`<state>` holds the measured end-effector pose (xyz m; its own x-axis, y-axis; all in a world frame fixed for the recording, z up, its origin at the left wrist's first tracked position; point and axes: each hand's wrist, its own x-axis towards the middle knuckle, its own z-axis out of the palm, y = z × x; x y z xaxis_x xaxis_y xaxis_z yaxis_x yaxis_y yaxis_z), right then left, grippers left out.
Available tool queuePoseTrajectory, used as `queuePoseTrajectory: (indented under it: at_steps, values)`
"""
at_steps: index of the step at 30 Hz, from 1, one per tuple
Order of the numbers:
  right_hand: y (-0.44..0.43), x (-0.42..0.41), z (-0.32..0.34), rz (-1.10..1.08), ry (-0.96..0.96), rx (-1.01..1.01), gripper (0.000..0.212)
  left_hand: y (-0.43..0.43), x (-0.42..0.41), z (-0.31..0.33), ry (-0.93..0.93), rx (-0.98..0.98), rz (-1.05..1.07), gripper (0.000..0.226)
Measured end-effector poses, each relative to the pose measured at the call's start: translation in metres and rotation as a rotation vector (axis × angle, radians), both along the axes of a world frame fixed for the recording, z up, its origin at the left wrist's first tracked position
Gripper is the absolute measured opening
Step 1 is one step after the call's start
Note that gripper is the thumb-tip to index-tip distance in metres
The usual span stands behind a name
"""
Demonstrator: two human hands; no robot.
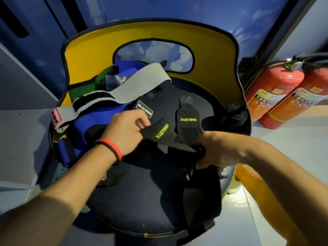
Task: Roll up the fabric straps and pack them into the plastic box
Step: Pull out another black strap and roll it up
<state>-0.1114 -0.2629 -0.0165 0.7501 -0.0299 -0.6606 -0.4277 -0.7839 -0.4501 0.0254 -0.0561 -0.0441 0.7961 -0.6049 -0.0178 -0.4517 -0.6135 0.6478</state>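
A heap of fabric straps lies on the round black seat [134, 201] of a yellow-backed chair. My left hand [124, 130] pinches one end of a black strap [159, 133] lettered XUEYING in yellow. My right hand [218, 150] grips black strap fabric just below a second XUEYING strap [188, 125], whose rough hook patch faces up. One black strap [235, 114] sits rolled up at the seat's right edge. Grey [134, 84], blue [83, 121] and green [79, 89] straps are piled at the back left. No plastic box is in view.
The chair's yellow backrest [88, 47] curves round the far side of the seat. Two red fire extinguishers [276, 96] lean against the wall at the right. A pale floor or ledge [23, 132] lies to the left, and an orange shape [248, 180] shows under my right forearm.
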Motion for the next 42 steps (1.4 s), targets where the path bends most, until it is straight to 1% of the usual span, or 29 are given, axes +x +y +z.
queuePoseTrajectory:
  at_steps: [1, 2, 4, 5, 6, 7, 8, 9, 10, 11, 13, 16, 18, 19, 21, 22, 23, 24, 27, 29, 31, 34, 36, 38, 39, 40, 42]
  values:
    - [-0.005, -0.006, 0.003, 0.005, 0.004, 0.03, 0.025, 0.002, 0.005, 0.001, -0.015, -0.04, 0.013, 0.043]
    - [-0.006, -0.011, 0.006, -0.002, 0.004, 0.107, 0.026, 0.003, 0.005, 0.003, -0.044, -0.083, -0.001, 0.043]
    - [-0.001, -0.018, 0.011, 0.005, 0.021, 0.297, 0.028, 0.0, -0.001, 0.005, -0.156, -0.171, -0.06, 0.034]
    - [0.004, -0.02, 0.009, 0.036, 0.044, 0.324, 0.029, -0.002, -0.003, 0.003, -0.207, -0.216, -0.076, 0.033]
    - [0.008, -0.02, 0.004, 0.079, 0.059, 0.285, 0.027, -0.004, -0.005, 0.001, -0.227, -0.262, -0.088, 0.035]
    - [0.012, -0.018, -0.003, 0.122, 0.047, 0.196, 0.027, -0.005, -0.004, -0.001, -0.205, -0.305, -0.091, 0.037]
    - [0.014, -0.016, -0.009, 0.161, 0.003, 0.077, 0.029, -0.005, -0.003, -0.002, -0.141, -0.342, -0.086, 0.036]
    - [0.013, -0.013, -0.015, 0.178, -0.064, -0.04, 0.032, -0.005, -0.002, -0.002, -0.07, -0.365, -0.075, 0.033]
    - [0.012, -0.011, -0.018, 0.171, -0.124, -0.108, 0.036, -0.006, -0.001, -0.001, -0.018, -0.375, -0.064, 0.029]
    - [0.011, -0.01, -0.018, 0.144, -0.167, -0.109, 0.037, -0.006, -0.002, 0.0, 0.004, -0.38, -0.054, 0.026]
    - [0.011, -0.007, -0.018, 0.087, -0.218, -0.033, 0.037, -0.009, -0.004, -0.002, 0.048, -0.395, -0.048, 0.026]
    - [0.017, -0.003, -0.018, -0.002, -0.307, 0.03, 0.033, -0.014, -0.005, -0.006, 0.194, -0.473, -0.056, 0.026]
    - [0.02, -0.001, -0.021, -0.108, -0.379, 0.123, 0.03, -0.017, -0.005, -0.007, 0.26, -0.516, -0.072, 0.026]
    - [0.021, 0.0, -0.021, -0.17, -0.396, 0.216, 0.027, -0.018, -0.005, -0.007, 0.292, -0.544, -0.081, 0.025]
    - [0.024, 0.001, -0.016, -0.292, -0.385, 0.502, 0.018, -0.019, -0.005, -0.007, 0.392, -0.642, -0.068, 0.022]
    - [0.026, 0.001, -0.014, -0.349, -0.373, 0.638, 0.017, -0.02, -0.006, -0.008, 0.451, -0.69, -0.051, 0.022]
    - [0.029, 0.002, -0.012, -0.402, -0.372, 0.734, 0.018, -0.02, -0.006, -0.009, 0.492, -0.721, -0.034, 0.023]
    - [0.031, 0.002, -0.012, -0.456, -0.385, 0.787, 0.019, -0.02, -0.007, -0.01, 0.511, -0.736, -0.022, 0.025]
    - [0.036, 0.004, -0.018, -0.629, -0.406, 0.82, 0.018, -0.022, -0.008, -0.012, 0.554, -0.73, 0.01, 0.027]
    - [0.038, 0.005, -0.021, -0.721, -0.403, 0.822, 0.018, -0.022, -0.008, -0.012, 0.637, -0.713, 0.027, 0.023]
    - [0.037, 0.006, -0.022, -0.809, -0.417, 0.88, 0.016, -0.022, -0.009, -0.012, 0.692, -0.675, 0.01, 0.026]
    - [0.035, 0.006, -0.02, -0.902, -0.45, 0.961, 0.021, -0.023, -0.012, -0.012, 0.697, -0.612, 0.031, 0.028]
    - [0.034, 0.007, -0.02, -0.906, -0.458, 0.986, 0.033, -0.025, -0.015, -0.012, 0.718, -0.62, 0.045, 0.026]
    - [0.034, 0.007, -0.019, -0.86, -0.399, 1.09, 0.053, -0.027, -0.016, -0.011, 0.768, -0.672, 0.072, 0.021]
    - [0.034, 0.008, -0.019, -0.848, -0.367, 1.152, 0.059, -0.027, -0.016, -0.01, 0.788, -0.704, 0.082, 0.018]
    - [0.034, 0.008, -0.017, -0.851, -0.349, 1.214, 0.058, -0.027, -0.015, -0.01, 0.799, -0.728, 0.09, 0.016]
    - [0.036, 0.01, -0.014, -0.854, -0.337, 1.318, 0.04, -0.028, -0.014, -0.011, 0.791, -0.753, 0.102, 0.012]
